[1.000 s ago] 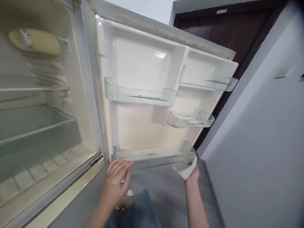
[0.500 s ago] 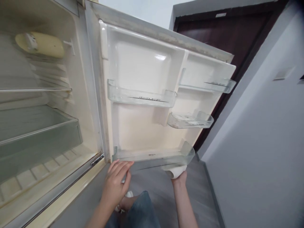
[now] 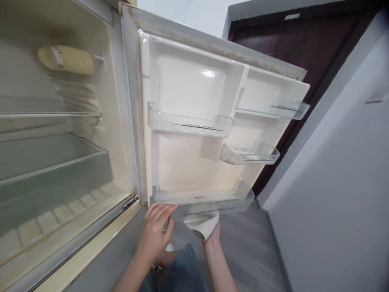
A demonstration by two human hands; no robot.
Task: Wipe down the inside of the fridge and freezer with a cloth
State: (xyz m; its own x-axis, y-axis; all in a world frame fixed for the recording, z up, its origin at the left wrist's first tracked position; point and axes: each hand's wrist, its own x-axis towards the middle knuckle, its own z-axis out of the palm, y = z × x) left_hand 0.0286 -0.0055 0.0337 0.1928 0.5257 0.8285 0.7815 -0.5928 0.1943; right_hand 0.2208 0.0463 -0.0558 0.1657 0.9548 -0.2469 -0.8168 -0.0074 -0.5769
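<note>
The refrigerator door [image 3: 188, 162] stands wide open in front of me, with clear plastic bins on its inner side. My left hand [image 3: 157, 229] is at the left end of the bottom door bin [image 3: 234, 205]. Its fingers are stretched out against the bin's front and the thumb stands apart. Just below the same bin, my right hand [image 3: 213, 235] grips a white cloth [image 3: 203, 225], folded over with a loose edge hanging to the left. Most of the right fingers are hidden behind the cloth.
At left is the open refrigerator compartment, with a glass shelf [image 3: 51, 114], a greenish clear drawer [image 3: 60, 172] and a yellowish lamp cover [image 3: 75, 61]. Higher on the door sit a utility bin [image 3: 188, 123] and smaller bins. A dark door [image 3: 291, 36] and wall [image 3: 337, 182] stand at right.
My right hand has moved left with the white cloth along the underside of the bottom bin. My left hand keeps its place on the bin. The view has shifted slightly.
</note>
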